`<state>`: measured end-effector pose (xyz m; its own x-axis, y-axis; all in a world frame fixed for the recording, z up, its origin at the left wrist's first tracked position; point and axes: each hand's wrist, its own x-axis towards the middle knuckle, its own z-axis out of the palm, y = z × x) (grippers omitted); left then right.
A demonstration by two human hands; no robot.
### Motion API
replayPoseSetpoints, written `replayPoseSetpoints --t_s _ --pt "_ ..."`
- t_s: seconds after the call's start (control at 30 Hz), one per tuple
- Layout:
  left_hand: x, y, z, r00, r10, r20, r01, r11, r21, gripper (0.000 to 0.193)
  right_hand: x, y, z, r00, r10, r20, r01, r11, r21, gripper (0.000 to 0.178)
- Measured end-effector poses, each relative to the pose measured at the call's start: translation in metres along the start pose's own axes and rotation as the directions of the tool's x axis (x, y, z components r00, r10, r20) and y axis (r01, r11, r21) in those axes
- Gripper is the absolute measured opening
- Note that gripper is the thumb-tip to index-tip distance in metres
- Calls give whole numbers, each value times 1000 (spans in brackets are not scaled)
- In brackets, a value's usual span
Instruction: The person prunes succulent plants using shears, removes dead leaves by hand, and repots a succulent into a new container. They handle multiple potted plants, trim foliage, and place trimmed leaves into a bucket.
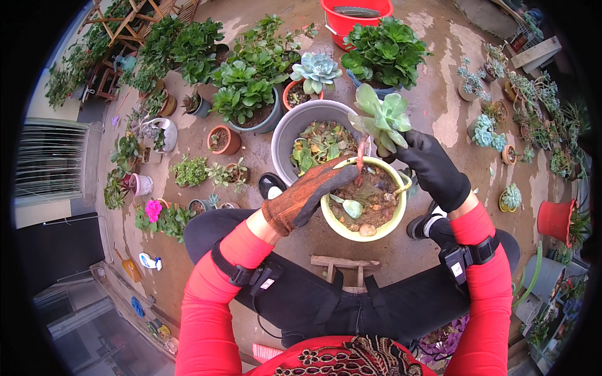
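Note:
A pale green succulent (381,119) with a thick reddish stem leans up out of a yellow-green pot (330,220) between my knees. My left hand (310,193), in a brown-orange and grey glove, reaches across the pot's left rim, its fingertips closed at the stem. On the rosette's right side, my right hand (433,168) in a black glove grips the lower leaves; its fingertips are partly hidden behind them. A detached leaf (351,207) and small stones lie on the soil. Just beyond the pot stands a grey tub (280,141) holding withered leaves.
A blue-grey rosette (316,70) in a terracotta pot stands beyond the tub, beside leafy green plants (384,53) and a red bucket (342,24). Potted succulents (484,131) line the right side. A wooden stool (343,261) is between my legs; a spray bottle (150,261) lies left.

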<state>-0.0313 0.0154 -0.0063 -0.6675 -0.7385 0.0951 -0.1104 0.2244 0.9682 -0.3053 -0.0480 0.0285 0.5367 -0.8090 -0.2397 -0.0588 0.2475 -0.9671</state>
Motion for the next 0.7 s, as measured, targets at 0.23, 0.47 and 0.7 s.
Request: replayPoseSetpoints --t_s 0.23,0.47,0.7 --pt "-4 19 3 901 -433 33 383 758 -528 44 10 13 -4 992 -11 -129 5 999 -53 41" --pt "-2 39 -1 868 -495 -48 424 788 -446 47 6 -13 1 970 174 172 -154 980 -122 45" --pt "-21 -1 1 926 -377 28 334 781 -527 40 11 -13 15 981 22 192 -41 994 97 40"
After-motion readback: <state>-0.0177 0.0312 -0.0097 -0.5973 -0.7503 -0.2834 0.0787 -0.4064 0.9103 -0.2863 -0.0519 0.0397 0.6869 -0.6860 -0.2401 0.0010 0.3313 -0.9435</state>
